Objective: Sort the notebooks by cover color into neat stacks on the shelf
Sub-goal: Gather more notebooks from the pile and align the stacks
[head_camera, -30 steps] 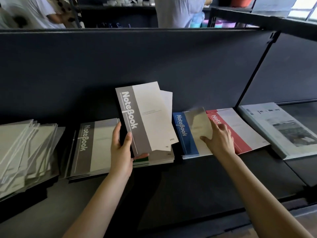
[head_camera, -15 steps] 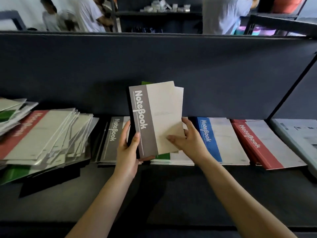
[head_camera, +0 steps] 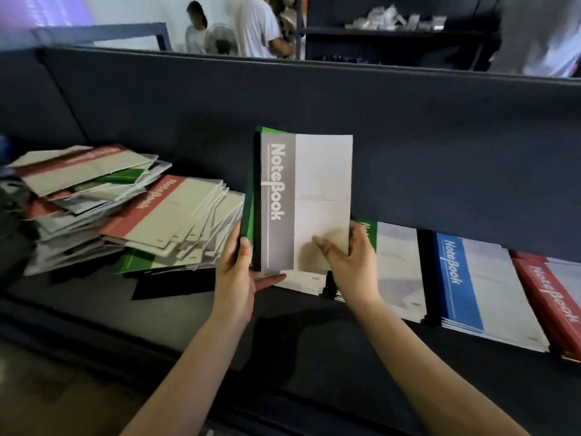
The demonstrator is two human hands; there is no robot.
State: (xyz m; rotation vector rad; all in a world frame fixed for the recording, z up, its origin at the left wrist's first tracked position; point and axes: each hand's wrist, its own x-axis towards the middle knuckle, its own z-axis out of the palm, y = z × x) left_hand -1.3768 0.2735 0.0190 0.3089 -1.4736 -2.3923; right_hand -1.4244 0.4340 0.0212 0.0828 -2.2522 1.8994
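One grey "NoteBook" cover point(head_camera: 306, 201)

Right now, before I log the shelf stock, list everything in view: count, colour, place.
held notebooks: at least two, grey in front, green behind, upright above mid-shelf
loose pile: many, mixed red, green, grey, shelf left
hidden-cover stack: one, under held notebooks
green stack: one, green-banded, right of hidden-cover stack
blue stack: one, blue-banded, further right
red stack: one, red-banded, far right
shelf: one, dark, beneath everything
left hand: one, grips held notebooks' left edge
right hand: one, pinches their right edge
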